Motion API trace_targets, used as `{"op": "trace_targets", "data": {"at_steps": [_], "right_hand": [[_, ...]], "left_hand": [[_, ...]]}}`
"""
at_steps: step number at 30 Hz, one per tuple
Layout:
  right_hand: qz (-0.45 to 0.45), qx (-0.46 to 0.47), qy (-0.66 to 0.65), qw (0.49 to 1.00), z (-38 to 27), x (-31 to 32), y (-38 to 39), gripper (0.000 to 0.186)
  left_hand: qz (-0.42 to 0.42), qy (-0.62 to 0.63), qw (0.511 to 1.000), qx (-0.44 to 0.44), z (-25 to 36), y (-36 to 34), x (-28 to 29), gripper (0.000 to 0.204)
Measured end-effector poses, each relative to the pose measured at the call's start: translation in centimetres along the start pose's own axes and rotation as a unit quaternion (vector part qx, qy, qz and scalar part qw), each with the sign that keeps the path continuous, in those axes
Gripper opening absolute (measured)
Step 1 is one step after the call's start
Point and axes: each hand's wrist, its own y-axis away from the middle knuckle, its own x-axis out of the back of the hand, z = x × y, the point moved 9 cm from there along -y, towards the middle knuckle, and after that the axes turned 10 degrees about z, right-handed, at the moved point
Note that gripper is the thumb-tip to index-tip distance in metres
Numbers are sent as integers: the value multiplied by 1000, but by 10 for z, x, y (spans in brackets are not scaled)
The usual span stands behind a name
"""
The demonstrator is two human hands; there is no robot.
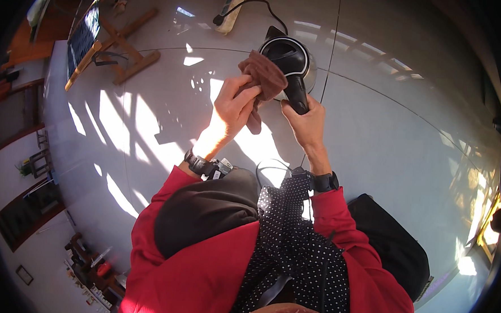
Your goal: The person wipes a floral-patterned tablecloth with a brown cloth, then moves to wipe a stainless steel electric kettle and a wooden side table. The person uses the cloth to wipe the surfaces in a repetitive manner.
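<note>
My right hand [305, 123] grips the black handle of an electric kettle [289, 59], a steel body with a black lid, held up over the tiled floor. My left hand [233, 103] clutches a brown cloth [264, 78] and presses it against the kettle's left side near the lid. Both wrists wear dark bands, and the sleeves are red.
A white power strip [232, 9] with a black cable lies on the floor beyond the kettle. A wooden stand [116, 43] with a dark panel sits at upper left. A black bag [390, 243] rests on the floor at my right. Sunlight patches cross the glossy tiles [387, 135].
</note>
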Motion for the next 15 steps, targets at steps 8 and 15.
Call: {"op": "trace_targets", "data": {"at_steps": [8,15], "right_hand": [[1,-27,15,1000,1,-2,1,22],[-7,-63,29,998,7,-6,4,26]], "left_hand": [[64,72,991,96,-4,-37,39,29],[-16,-65,993,-95,40,-76,-24,43]]}}
